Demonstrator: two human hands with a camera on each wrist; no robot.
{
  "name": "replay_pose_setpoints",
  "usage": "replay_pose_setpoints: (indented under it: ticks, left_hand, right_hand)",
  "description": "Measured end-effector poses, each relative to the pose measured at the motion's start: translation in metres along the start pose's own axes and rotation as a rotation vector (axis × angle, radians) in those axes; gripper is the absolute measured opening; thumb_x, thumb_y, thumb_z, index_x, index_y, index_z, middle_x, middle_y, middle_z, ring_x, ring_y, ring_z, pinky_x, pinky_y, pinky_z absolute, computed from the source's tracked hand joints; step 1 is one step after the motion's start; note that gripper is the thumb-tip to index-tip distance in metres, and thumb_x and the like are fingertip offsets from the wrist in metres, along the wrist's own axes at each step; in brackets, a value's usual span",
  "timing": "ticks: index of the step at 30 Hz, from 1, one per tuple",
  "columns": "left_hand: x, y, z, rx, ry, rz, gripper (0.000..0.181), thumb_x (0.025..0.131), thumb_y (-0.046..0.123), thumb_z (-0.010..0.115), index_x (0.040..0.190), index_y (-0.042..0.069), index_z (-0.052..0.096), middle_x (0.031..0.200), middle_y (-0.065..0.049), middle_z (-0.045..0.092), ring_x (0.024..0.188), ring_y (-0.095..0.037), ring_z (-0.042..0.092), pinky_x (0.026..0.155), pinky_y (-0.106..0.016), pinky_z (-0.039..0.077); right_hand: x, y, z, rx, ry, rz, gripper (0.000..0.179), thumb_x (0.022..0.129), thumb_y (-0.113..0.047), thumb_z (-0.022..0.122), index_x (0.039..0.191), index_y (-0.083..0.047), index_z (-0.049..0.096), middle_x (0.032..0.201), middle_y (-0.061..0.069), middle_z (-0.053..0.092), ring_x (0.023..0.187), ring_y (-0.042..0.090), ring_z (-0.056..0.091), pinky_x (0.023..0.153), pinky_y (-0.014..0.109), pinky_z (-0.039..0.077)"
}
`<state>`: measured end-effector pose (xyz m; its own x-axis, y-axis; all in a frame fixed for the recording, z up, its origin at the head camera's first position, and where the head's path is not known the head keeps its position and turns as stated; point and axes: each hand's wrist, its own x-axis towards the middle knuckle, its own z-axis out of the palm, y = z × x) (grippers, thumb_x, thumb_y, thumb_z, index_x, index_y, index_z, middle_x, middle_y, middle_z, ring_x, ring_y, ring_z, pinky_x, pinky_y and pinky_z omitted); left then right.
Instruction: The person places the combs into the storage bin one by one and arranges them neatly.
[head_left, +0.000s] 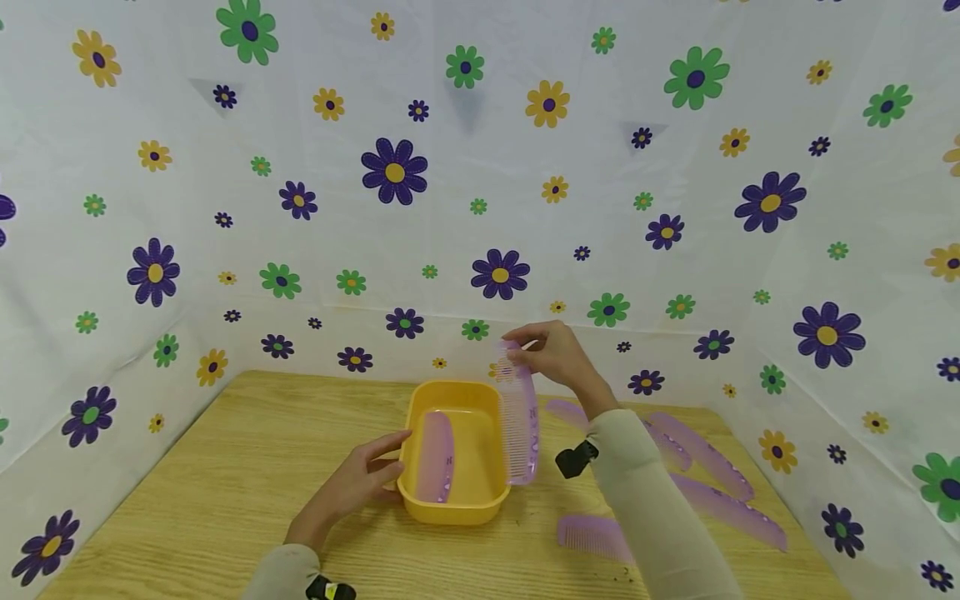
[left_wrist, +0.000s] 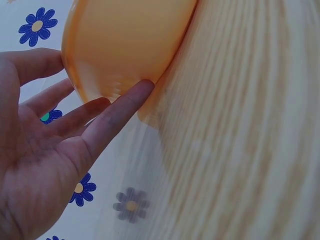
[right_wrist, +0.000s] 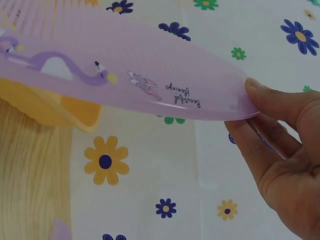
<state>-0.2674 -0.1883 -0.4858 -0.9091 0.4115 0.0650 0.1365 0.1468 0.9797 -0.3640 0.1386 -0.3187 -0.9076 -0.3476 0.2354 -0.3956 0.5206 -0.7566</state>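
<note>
My right hand (head_left: pixel 557 354) pinches a translucent purple comb (head_left: pixel 520 417) by its top end, between thumb and fingers. The comb hangs upright at the right rim of a yellow plastic tub (head_left: pixel 457 515). In the right wrist view, flamingo pictures and small lettering show on the comb's back (right_wrist: pixel 150 87). Inside the tub, toward its left, lies another purple comb (head_left: pixel 435 458). My left hand (head_left: pixel 352 483) touches the tub's left side with fairly straight fingers. Its fingertips (left_wrist: pixel 145 87) press against the outer wall in the left wrist view.
Several more purple combs lie on the wooden table (head_left: pixel 300 450) to the right, among them one comb (head_left: pixel 731 508) near the edge and another comb (head_left: pixel 592 533) in front. My right arm partly covers some. A white flowered sheet (head_left: pixel 480 233) encloses the back and sides.
</note>
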Motion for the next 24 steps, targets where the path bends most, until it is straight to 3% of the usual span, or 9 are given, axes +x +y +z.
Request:
replay_pose_setpoints:
  ticks: [10, 24]
  left_hand:
    - [0.0, 0.001, 0.001, -0.001, 0.001, 0.0, 0.061, 0.108, 0.014, 0.053, 0.162, 0.001, 0.028, 0.166, -0.032, 0.024, 0.138, -0.052, 0.051, 0.09, -0.047, 0.065]
    - [-0.001, 0.001, 0.0, -0.002, 0.001, -0.003, 0.061, 0.108, 0.015, 0.052, 0.162, 0.002, 0.028, 0.166, -0.033, 0.024, 0.137, -0.051, 0.052, 0.09, -0.047, 0.065]
  right_hand:
    - [0.005, 0.005, 0.022, 0.055, 0.062, 0.055, 0.031, 0.094, -0.008, 0.075, 0.124, -0.004, 0.074, 0.117, 0.018, 0.072, 0.096, 0.028, 0.075, 0.079, 0.034, 0.067]
    - [0.007, 0.028, 0.049, 0.094, 0.101, 0.041, 0.028, 0.093, -0.007, 0.076, 0.121, -0.005, 0.075, 0.112, 0.018, 0.072, 0.091, 0.025, 0.073, 0.075, 0.03, 0.067]
